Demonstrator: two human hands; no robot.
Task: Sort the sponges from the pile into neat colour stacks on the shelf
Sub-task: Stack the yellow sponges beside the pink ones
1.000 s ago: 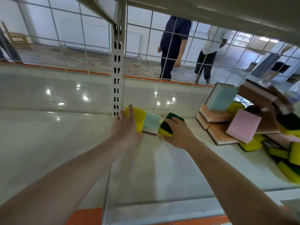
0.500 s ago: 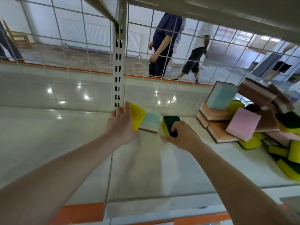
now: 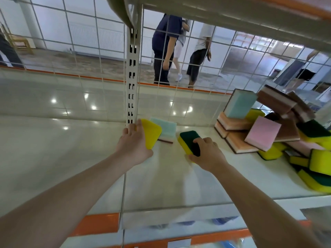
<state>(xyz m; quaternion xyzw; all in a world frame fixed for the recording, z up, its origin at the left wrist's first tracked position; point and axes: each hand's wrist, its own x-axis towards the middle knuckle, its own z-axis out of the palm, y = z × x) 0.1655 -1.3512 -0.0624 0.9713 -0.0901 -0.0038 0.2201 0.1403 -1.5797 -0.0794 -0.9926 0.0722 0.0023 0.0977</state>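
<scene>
The pale glossy metal shelf (image 3: 71, 158) with its white wire-grid back panel (image 3: 89, 51) carries all items. A slotted white upright post (image 3: 132, 86) stands at the rear centre. At the right lies the jumbled pile of rectangular foam sponges (image 3: 279, 133): brown-backed orange, pink, pale blue and yellow-green pieces, several tilted or leaning on one another. Well apart from it, near the post, a pale blue rectangular sponge with a brown backing (image 3: 165, 128) lies flat. The left hand (image 3: 133, 144) holds a yellow rounded sponge (image 3: 151, 134) tilted on edge, overlapping the blue one; its grip is curled round the sponge's near side. The right hand (image 3: 206, 153) holds a yellow sponge with a dark green scouring top (image 3: 189, 141), tilted beside the blue one, fingers curled over the green face. Beyond the grid, persons (image 3: 164, 51) stand on the floor.
</scene>
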